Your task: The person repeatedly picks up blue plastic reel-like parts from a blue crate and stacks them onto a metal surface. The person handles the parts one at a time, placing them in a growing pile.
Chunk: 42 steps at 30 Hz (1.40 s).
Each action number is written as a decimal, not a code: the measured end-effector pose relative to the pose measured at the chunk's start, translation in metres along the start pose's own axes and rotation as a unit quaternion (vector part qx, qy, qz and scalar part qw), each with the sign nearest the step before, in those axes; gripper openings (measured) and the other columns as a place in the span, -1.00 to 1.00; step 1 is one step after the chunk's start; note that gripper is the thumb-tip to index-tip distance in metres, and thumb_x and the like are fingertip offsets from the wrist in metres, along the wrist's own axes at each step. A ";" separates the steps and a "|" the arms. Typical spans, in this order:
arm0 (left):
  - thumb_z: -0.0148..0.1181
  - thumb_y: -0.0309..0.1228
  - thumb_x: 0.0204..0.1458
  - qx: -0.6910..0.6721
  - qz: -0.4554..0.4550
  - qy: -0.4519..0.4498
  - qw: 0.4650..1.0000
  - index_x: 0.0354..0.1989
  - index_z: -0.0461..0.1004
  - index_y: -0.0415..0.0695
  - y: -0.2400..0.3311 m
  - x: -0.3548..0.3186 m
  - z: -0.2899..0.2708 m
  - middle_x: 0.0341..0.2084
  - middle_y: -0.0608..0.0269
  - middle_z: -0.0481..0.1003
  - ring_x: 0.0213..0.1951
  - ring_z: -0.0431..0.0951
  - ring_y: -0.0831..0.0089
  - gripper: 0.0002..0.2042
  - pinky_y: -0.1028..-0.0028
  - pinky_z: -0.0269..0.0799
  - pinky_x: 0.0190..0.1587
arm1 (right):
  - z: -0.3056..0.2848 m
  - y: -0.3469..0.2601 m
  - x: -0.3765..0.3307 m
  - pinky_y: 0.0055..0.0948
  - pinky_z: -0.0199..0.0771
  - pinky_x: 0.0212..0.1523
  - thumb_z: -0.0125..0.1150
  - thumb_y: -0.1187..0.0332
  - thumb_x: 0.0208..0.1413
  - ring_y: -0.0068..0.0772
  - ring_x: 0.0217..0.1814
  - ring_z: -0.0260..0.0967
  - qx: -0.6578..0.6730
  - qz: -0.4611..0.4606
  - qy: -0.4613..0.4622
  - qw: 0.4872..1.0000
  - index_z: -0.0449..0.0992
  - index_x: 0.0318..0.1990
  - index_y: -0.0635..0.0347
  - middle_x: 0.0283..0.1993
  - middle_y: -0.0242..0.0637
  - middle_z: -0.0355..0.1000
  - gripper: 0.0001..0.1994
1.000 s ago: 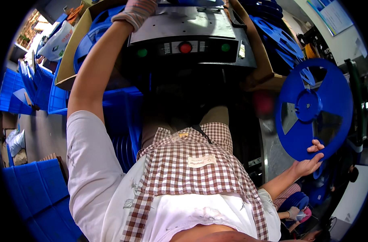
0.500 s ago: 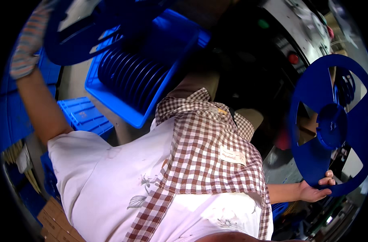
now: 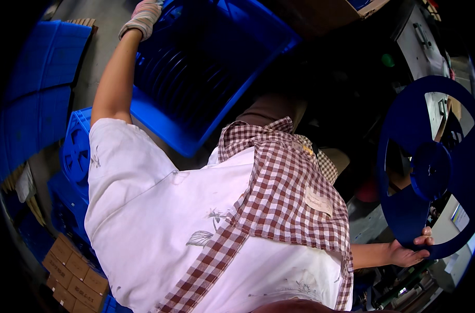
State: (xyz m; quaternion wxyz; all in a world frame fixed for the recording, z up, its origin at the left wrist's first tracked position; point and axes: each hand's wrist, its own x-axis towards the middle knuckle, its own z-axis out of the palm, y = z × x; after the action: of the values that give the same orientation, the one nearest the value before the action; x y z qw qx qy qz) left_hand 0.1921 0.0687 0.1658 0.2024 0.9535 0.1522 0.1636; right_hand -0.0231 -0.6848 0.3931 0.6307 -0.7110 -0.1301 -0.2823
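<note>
Bare and at the right, my right hand [image 3: 408,252] grips the lower rim of a large dark blue plastic reel [image 3: 392,117] with cut-out windows and a round hub. The reel stands upright, its face toward me. My left hand [image 3: 142,20], in a striped knit glove, reaches to the top left, at the far left corner of a blue plastic crate [image 3: 162,122]. Its fingers are curled on a dark blue reel [image 3: 169,15], which shows only in part in the shadow there. Several dark reels [image 3: 182,78] sit in a row on edge inside the crate.
Blue crates [image 3: 42,99] are stacked at the far left, and more blue crates [image 3: 78,151] stand beside my left arm. Brown cartons [image 3: 76,274] lie at the lower left. A cardboard box [image 3: 331,18] is at the top, and a grey machine panel [image 3: 422,41] at the upper right.
My left hand has swung right and away from me, bringing its reel from the upper left to the crate. My body has turned slightly. The right hand's reel has stayed nearly in place.
</note>
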 end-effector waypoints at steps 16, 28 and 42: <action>0.18 -0.39 0.04 0.076 -0.042 -0.032 0.996 0.11 0.42 0.11 -0.064 0.029 -0.002 -0.31 0.05 0.58 -0.23 0.58 0.21 -0.60 0.40 0.48 -0.14 | 0.028 0.016 0.004 -0.19 0.22 0.02 -0.20 0.12 0.37 -0.31 -0.06 0.20 0.055 0.008 -0.080 0.995 0.39 -0.07 0.26 -0.54 -0.43 0.21 -0.64; 0.18 -0.30 0.03 0.135 -0.043 0.002 0.990 0.17 0.36 0.18 -0.069 -0.009 0.029 -0.19 -0.01 0.54 -0.13 0.54 0.11 -0.54 0.27 0.46 -0.08 | 0.029 0.014 0.011 -0.13 0.22 0.07 -0.18 0.11 0.36 -0.29 -0.07 0.20 0.068 0.005 -0.093 0.993 0.39 -0.09 0.27 -0.55 -0.43 0.21 -0.63; -0.14 0.08 0.23 -0.792 -0.202 -0.327 0.474 0.38 -0.01 -0.07 0.288 -0.167 0.044 0.17 0.12 0.27 0.15 0.35 0.38 -0.33 0.36 0.37 0.14 | 0.169 0.048 0.021 0.02 0.38 0.07 0.30 0.23 -0.07 -0.15 -0.09 0.43 -0.125 -0.146 -0.385 0.903 0.61 -0.39 0.10 -0.39 -0.31 0.53 -0.83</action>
State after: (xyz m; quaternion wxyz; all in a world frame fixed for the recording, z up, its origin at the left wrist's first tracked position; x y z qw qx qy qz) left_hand 0.1229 -0.2563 0.2112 0.9341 0.3145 0.0685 -0.1547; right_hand 0.0599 -0.5326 0.3580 0.3895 -0.8101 -0.4289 -0.0898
